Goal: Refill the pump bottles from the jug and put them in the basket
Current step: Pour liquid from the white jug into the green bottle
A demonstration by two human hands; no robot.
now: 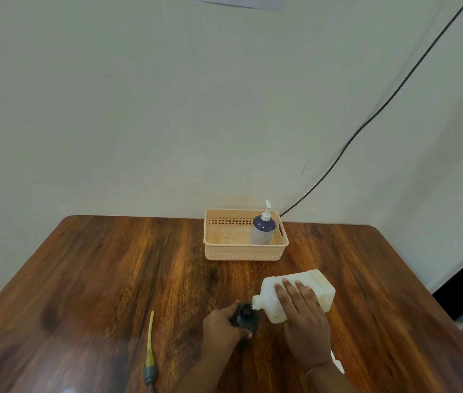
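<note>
My right hand [302,316] grips a white plastic jug [321,285], tipped over so its neck points left and down. The jug's mouth meets the open top of a small dark bottle [246,317], which my left hand [220,329] holds upright on the table. That bottle's pump [150,350], with a yellow tube and grey head, lies loose on the wood to the left. A peach plastic basket [243,253] stands at the table's far edge. One dark blue pump bottle [263,228] with a white pump leans inside it at the right end.
The brown wooden table [111,279] ends at a pale wall. A black cable [366,123] runs down the wall to behind the basket. A small white object [338,364] lies by my right forearm.
</note>
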